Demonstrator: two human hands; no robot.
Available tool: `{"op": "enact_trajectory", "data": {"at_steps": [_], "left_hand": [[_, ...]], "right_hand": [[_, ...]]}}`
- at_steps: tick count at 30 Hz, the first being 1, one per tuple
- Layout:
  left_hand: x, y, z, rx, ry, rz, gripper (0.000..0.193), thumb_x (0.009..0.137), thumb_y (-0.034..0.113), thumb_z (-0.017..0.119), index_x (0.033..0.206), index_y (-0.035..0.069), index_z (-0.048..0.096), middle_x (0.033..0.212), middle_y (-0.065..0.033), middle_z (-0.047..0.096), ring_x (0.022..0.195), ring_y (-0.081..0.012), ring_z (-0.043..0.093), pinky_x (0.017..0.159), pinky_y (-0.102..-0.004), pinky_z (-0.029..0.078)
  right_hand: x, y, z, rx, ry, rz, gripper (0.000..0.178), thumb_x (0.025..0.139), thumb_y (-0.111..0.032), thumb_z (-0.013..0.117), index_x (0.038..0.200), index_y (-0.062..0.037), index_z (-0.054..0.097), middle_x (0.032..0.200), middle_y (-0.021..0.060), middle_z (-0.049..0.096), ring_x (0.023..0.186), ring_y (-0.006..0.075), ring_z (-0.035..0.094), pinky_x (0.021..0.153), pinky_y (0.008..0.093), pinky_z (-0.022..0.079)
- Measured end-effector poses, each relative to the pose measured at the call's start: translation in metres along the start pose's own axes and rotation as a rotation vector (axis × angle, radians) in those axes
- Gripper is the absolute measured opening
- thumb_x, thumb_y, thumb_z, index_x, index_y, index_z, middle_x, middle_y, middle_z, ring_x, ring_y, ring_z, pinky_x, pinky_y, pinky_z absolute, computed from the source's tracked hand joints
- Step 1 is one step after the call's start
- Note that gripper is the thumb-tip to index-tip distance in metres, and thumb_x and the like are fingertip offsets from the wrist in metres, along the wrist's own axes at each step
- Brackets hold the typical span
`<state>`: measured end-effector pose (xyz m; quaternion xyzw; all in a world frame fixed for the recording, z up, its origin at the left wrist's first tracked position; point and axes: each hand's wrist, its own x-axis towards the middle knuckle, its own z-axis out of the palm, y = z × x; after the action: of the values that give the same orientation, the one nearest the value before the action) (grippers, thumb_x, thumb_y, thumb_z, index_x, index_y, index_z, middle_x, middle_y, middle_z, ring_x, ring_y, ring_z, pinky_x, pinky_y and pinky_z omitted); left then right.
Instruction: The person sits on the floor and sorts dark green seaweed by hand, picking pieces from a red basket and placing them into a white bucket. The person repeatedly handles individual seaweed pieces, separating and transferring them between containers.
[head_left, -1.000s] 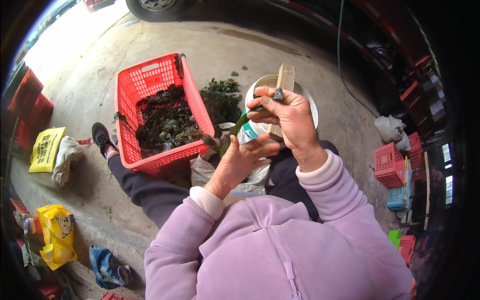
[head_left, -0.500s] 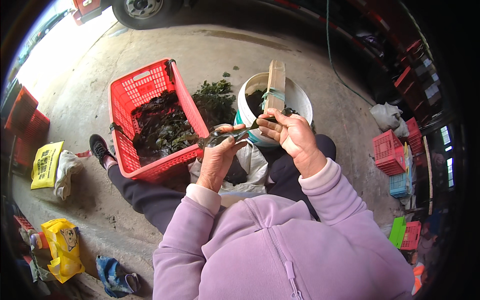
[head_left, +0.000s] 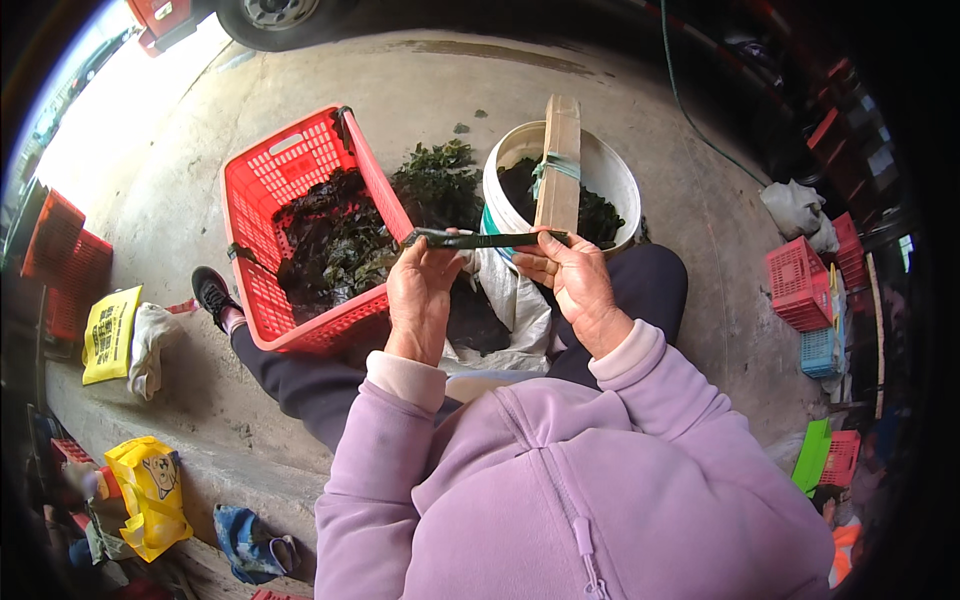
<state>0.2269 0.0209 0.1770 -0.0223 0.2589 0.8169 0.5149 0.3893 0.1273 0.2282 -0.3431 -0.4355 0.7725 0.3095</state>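
A dark green strip of seaweed [head_left: 490,240], drawn out flat and level, spans the gap between my two hands. My left hand [head_left: 420,300] pinches its left end beside the corner of a red plastic basket [head_left: 380,185]. The right end is pinched by my right hand [head_left: 580,290], just in front of a white bucket [head_left: 612,165]. Dark seaweed fronds [head_left: 335,250] lie in the basket, and more sit inside the bucket. Across the bucket's mouth rests a flat brown board [head_left: 562,125] with green string [head_left: 556,165] tied round it.
Between basket and bucket lies a heap of seaweed [head_left: 440,185] on the concrete. A white sack [head_left: 528,320] is spread between my legs. Red crates [head_left: 797,285] stand at the right, and a yellow bag [head_left: 150,500] lies at the lower left.
The seaweed between my hands has gone from bunched and slanting to a straight, level strip. My left hand has risen slightly and turned its fingers upward.
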Motion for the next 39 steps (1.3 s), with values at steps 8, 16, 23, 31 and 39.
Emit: {"op": "enact_trajectory", "data": {"at_steps": [8, 16, 23, 31, 39], "left_hand": [[-0.021, -0.004, 0.024, 0.646, -0.062, -0.030, 0.010, 0.085, 0.012, 0.058, 0.088, 0.003, 0.061, 0.073, -0.0007, 0.059, 0.065, -0.0096, 0.053, 0.066, -0.0241, 0.044], [-0.028, -0.011, 0.053, 1.658, -0.246, 0.399, 0.017, 0.068, 0.008, 0.063, 0.084, 0.002, 0.061, 0.074, -0.0158, 0.062, 0.070, -0.0310, 0.061, 0.063, -0.0363, 0.048], [-0.030, -0.001, 0.068, 1.864, -0.308, 0.963, 0.020, 0.063, -0.002, 0.065, 0.081, 0.002, 0.058, 0.072, -0.0105, 0.059, 0.067, -0.0288, 0.056, 0.061, -0.0354, 0.047], [-0.021, -0.002, 0.071, 1.900, -0.706, 0.896, 0.033, 0.058, 0.000, 0.067, 0.090, 0.003, 0.064, 0.072, -0.0081, 0.057, 0.065, -0.0278, 0.053, 0.059, -0.0358, 0.045], [-0.020, -0.020, 0.048, 1.933, -0.102, 0.675, 0.012, 0.064, 0.004, 0.065, 0.075, 0.002, 0.061, 0.069, -0.0117, 0.059, 0.067, -0.0318, 0.058, 0.061, -0.0376, 0.047]], "right_hand": [[0.009, 0.000, -0.007, -0.125, -0.113, -0.147, 0.019, 0.087, -0.015, 0.060, 0.095, 0.0012, 0.065, 0.094, 0.0091, 0.066, 0.082, 0.0117, 0.061, 0.079, 0.0243, 0.049], [0.022, -0.014, 0.004, -0.170, -0.515, -0.199, 0.014, 0.087, -0.012, 0.060, 0.090, 0.0008, 0.065, 0.096, 0.0055, 0.066, 0.090, 0.0082, 0.058, 0.084, 0.0224, 0.044], [0.038, 0.009, -0.003, 0.083, -0.459, 0.096, 0.017, 0.084, -0.019, 0.065, 0.082, -0.0026, 0.062, 0.064, 0.0001, 0.057, 0.044, 0.0061, 0.047, 0.037, 0.0193, 0.036], [0.048, -0.001, -0.029, -0.123, -0.821, 0.408, 0.013, 0.081, -0.013, 0.067, 0.081, -0.0011, 0.062, 0.058, -0.0019, 0.052, 0.039, 0.0048, 0.043, 0.033, 0.0180, 0.029], [0.029, -0.005, -0.014, -0.451, -0.443, 0.003, 0.015, 0.077, -0.014, 0.071, 0.075, -0.0002, 0.065, 0.063, 0.0021, 0.060, 0.054, 0.0047, 0.052, 0.048, 0.0197, 0.042]]}}
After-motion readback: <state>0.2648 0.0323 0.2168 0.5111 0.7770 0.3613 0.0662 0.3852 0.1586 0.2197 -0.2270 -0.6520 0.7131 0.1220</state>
